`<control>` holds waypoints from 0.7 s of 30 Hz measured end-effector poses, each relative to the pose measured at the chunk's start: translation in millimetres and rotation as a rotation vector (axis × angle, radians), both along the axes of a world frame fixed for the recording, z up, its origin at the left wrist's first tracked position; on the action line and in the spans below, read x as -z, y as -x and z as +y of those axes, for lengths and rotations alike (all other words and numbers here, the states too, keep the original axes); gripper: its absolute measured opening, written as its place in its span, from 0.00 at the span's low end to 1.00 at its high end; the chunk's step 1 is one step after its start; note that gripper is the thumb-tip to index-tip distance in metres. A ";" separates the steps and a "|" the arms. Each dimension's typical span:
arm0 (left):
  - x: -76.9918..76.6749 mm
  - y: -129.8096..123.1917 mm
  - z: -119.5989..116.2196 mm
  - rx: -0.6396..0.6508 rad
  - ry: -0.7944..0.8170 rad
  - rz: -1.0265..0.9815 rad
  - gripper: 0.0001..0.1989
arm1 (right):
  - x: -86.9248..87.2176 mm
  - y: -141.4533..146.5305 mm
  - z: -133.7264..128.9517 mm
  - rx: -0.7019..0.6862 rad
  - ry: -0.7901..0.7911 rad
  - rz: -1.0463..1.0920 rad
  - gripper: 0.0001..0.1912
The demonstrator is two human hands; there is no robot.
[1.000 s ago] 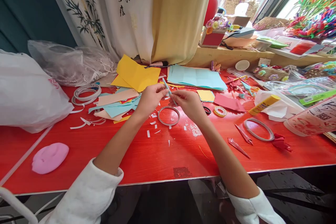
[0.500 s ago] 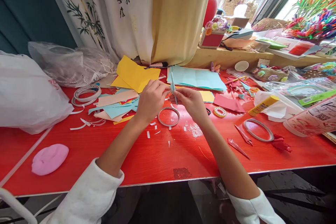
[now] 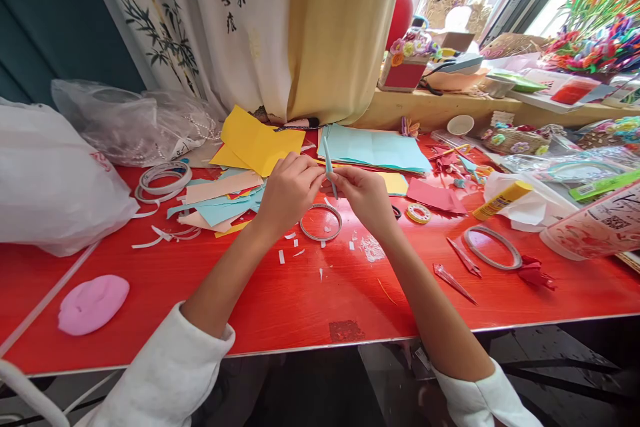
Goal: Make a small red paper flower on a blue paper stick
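A narrow light blue piece of folded paper (image 3: 328, 152) stands nearly upright between my hands, above the red table (image 3: 300, 307). My left hand (image 3: 293, 187) is closed, its fingertips pinched at the paper's left side. From the right, the thumb and fingers of my right hand (image 3: 363, 193) grip the same piece. The fingers hide its middle. Just below the hands lies a tape roll (image 3: 321, 237) with small white paper scraps around it. Behind them are yellow sheets (image 3: 260, 143) and a stack of light blue sheets (image 3: 383, 148).
Left are a white plastic bag (image 3: 55, 180), tape rolls (image 3: 163, 181), paper strips (image 3: 215, 203) and a pink lump (image 3: 93, 304). Right are a glue stick (image 3: 503, 201), another tape ring (image 3: 493, 247), red folded pieces (image 3: 454, 283) and a pink-patterned cup (image 3: 595, 227).
My left fingers have closed in slightly around the blue paper, which now shows a narrower side. Both hands stay in nearly the same place.
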State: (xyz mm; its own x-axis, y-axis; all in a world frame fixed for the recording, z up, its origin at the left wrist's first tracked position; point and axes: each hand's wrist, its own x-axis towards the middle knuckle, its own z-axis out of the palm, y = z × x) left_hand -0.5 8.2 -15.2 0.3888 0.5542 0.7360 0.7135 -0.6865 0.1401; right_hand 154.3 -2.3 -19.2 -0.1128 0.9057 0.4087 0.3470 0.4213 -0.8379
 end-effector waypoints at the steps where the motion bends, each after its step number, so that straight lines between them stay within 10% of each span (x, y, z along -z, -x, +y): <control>1: 0.3 -0.1 0.2 0.000 -0.002 0.002 0.14 | -0.3 0.1 -0.2 -0.002 0.002 0.003 0.13; 21: -1.2 0.3 0.2 0.023 0.007 -0.035 0.12 | -1.7 0.9 -0.9 -0.050 0.054 0.081 0.13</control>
State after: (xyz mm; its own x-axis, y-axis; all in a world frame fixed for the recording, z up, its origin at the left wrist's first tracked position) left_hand -0.8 8.4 -14.0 0.3761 0.5507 0.7452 0.6919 -0.7019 0.1695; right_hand 153.4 -3.1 -17.5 -0.1271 0.9206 0.3692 0.2563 0.3900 -0.8844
